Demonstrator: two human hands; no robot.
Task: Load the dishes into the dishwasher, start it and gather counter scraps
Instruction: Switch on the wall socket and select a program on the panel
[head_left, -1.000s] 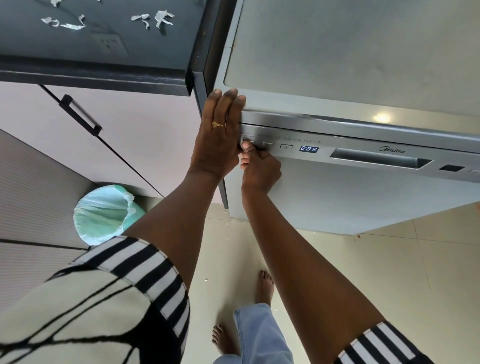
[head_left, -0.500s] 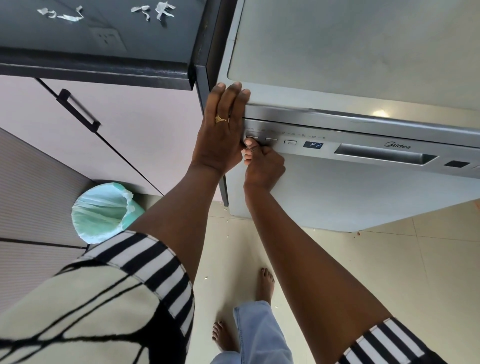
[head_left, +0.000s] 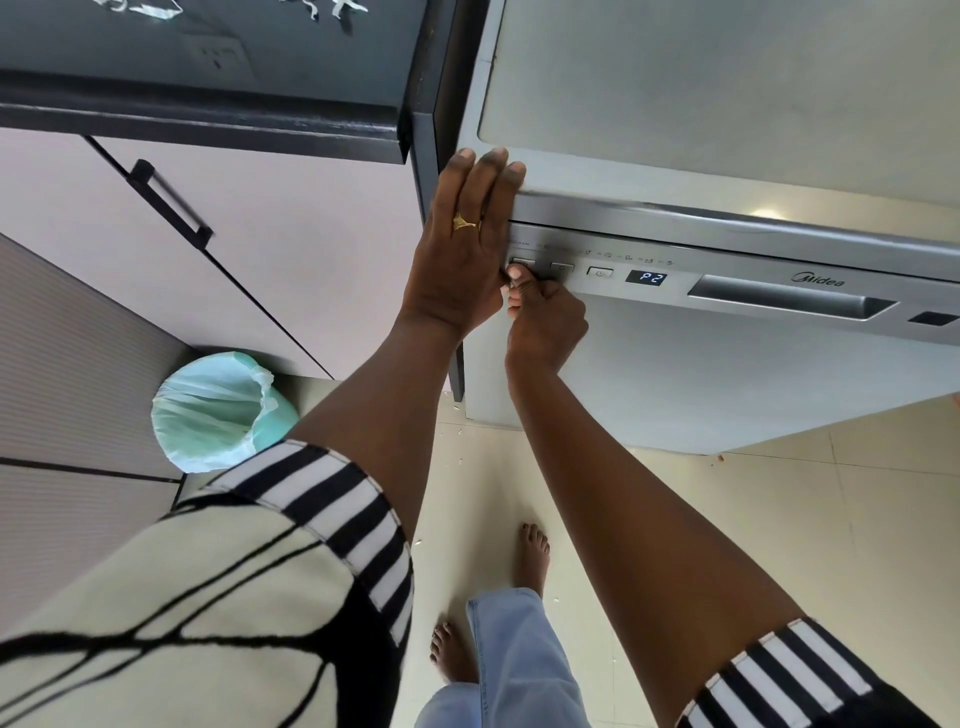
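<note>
One dishwasher (head_left: 727, 374) fills the view from 12 to 4 o'clock, door closed, its front facing the person. Its control strip (head_left: 727, 260) is the long axis here, running from the hands at centre out toward 3 o'clock and dipping a little as it goes. On that strip three buttons show in a row: the first button (head_left: 521, 261) is partly covered, the second button (head_left: 562, 268) and third button (head_left: 600, 272) lie bare to its 3 o'clock side. One display (head_left: 645, 277) just past them reads P2, and one recessed door handle (head_left: 789, 304) lies further toward 3 o'clock.

Two hands are up. The left hand (head_left: 462, 249) lies flat with fingers straight and together, pointing to 12 o'clock, pressed on the machine's upper left corner; it wears one ring (head_left: 464, 222). The right hand (head_left: 545, 317), just at its 4 o'clock and touching it, has its fingers curled into a fist holding nothing, with the thumb tip on the first button.

At 11 o'clock the dark countertop (head_left: 208, 109) carries two clusters of white scraps (head_left: 143, 6), cropped by the frame edge, so the pieces cannot be counted. One bin (head_left: 218, 410) with a pale green liner stands on the floor at 8 o'clock, and one black cabinet handle (head_left: 169, 205) slants at 10 o'clock. Two bare feet (head_left: 532, 556) stand at 6 o'clock
</note>
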